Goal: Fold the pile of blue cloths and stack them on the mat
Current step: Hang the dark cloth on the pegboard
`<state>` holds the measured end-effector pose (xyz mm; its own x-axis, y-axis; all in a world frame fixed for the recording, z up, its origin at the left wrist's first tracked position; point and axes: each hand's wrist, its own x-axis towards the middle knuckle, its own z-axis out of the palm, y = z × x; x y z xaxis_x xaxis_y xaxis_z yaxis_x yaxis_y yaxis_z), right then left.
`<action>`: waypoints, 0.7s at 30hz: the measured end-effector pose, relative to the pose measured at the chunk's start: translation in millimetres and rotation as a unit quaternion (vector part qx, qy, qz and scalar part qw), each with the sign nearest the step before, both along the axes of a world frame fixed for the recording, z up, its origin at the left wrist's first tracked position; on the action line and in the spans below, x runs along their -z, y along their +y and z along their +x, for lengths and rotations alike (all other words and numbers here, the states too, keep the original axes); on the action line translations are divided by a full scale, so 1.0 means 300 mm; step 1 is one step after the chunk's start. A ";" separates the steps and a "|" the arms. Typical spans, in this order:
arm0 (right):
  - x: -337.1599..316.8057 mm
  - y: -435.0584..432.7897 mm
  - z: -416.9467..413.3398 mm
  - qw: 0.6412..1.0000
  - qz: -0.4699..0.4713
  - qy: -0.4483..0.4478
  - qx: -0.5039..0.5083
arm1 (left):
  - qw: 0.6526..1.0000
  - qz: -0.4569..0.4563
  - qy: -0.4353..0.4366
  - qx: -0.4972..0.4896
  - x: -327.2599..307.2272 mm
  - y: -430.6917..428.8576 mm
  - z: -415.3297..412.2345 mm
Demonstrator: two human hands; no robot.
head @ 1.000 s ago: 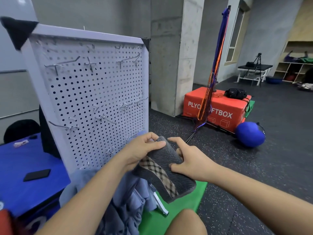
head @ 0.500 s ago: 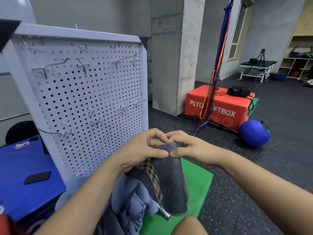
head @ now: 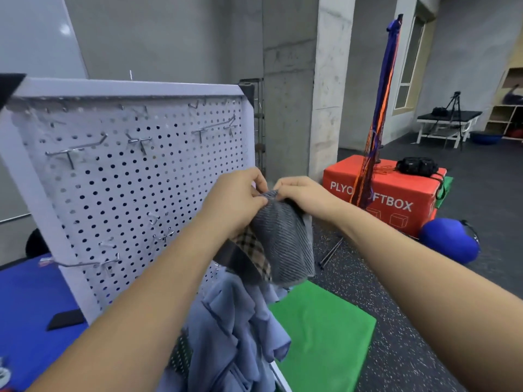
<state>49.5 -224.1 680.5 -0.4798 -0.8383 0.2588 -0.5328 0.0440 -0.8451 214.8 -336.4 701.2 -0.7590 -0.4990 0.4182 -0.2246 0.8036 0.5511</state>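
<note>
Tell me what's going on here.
A person is holding up a grey striped cloth with a plaid band, the left hand and right hand both pinching its top edge in front of a pegboard. The pile of blue cloths lies crumpled below, next to the green mat, where no folded stack shows yet.

A person's bare left forearm [head: 147, 301] and bare right forearm [head: 410, 264], entering from 7 and 4 o'clock, uncovered to the wrists; left grip [head: 235, 202] and right grip [head: 305, 196] equally bare.
</note>
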 end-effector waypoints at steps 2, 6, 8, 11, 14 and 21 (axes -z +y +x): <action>-0.046 -0.071 -0.018 1.000 -0.005 0.007 0.007 | 1.000 -0.013 -0.004 -0.028 -0.044 -0.056 -0.028; -0.103 -0.201 -0.056 0.999 0.005 0.027 0.031 | 0.997 -0.023 -0.027 -0.072 -0.073 -0.153 -0.101; -0.100 -0.247 -0.072 0.999 0.025 0.035 0.034 | 0.994 -0.029 -0.053 -0.090 -0.069 -0.187 -0.126; -0.061 -0.296 -0.087 0.998 0.018 0.037 0.046 | 0.991 -0.040 -0.056 -0.114 -0.058 -0.220 -0.144; -0.007 -0.305 -0.101 0.995 0.039 0.085 0.043 | 0.988 -0.060 -0.073 -0.120 -0.037 -0.224 -0.147; 0.097 -0.245 -0.083 0.994 0.021 0.047 0.099 | 0.984 -0.104 -0.108 -0.097 0.014 -0.194 -0.138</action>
<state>24.7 -297.8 651.4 -0.6126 -0.7405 0.2765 -0.5859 0.1905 -0.7877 173.6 -394.7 697.1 -0.7404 -0.5635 0.3664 -0.4781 0.8247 0.3022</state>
